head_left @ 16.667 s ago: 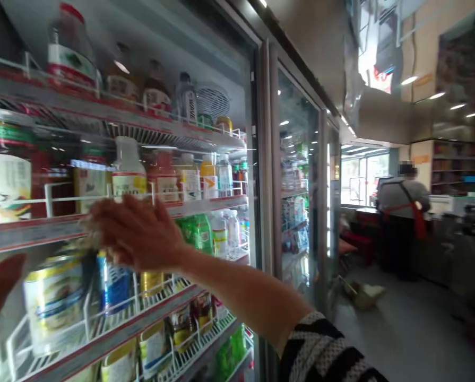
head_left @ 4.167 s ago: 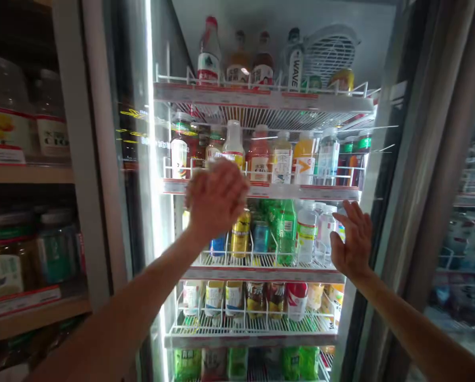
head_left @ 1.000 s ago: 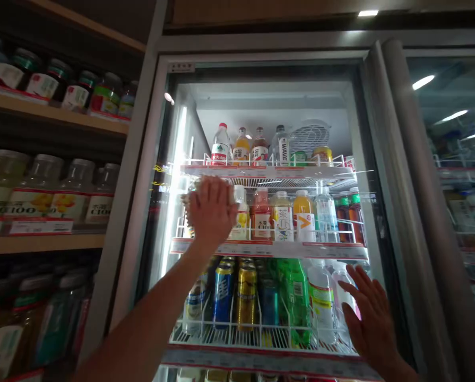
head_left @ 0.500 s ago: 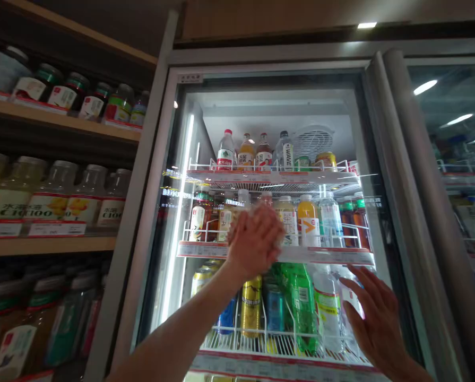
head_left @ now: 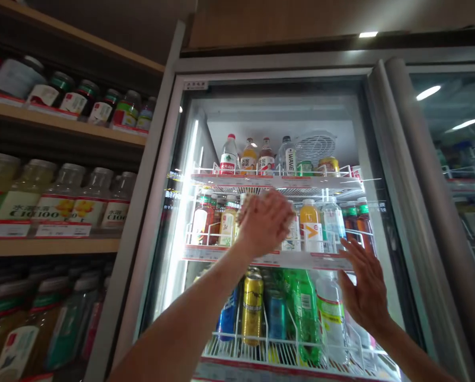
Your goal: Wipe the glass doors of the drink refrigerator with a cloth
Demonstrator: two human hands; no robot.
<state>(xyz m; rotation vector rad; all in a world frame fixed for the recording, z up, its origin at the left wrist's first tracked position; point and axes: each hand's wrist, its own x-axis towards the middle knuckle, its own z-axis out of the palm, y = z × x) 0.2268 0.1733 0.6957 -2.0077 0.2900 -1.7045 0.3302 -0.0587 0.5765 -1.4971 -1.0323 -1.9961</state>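
Note:
My left hand [head_left: 267, 223] is raised against the glass door [head_left: 269, 116] of a lit drinks fridge, level with the middle shelf. Its fingers are bent and blurred over a crumpled pale cloth-like thing [head_left: 244, 208], mostly hidden behind the hand. Lower on the right, my right hand [head_left: 364, 284] has its fingers apart and holds nothing. It is close to the same glass; whether it touches cannot be told. Behind the glass, an orange juice bottle [head_left: 310, 225] stands between the hands, with a green bottle [head_left: 304, 302] and a gold can [head_left: 253, 307] below.
Wooden shelves [head_left: 62, 245] with several drink bottles stand on the left. A grey metal door frame [head_left: 408, 175] rises on the right, beside a second glass door [head_left: 448, 127]. Several small bottles stand on the fridge's top shelf [head_left: 277, 182].
My left hand has shifted slightly right and up across the glass. My right hand has risen and moved a little left, fingers still spread. The view has tilted slightly.

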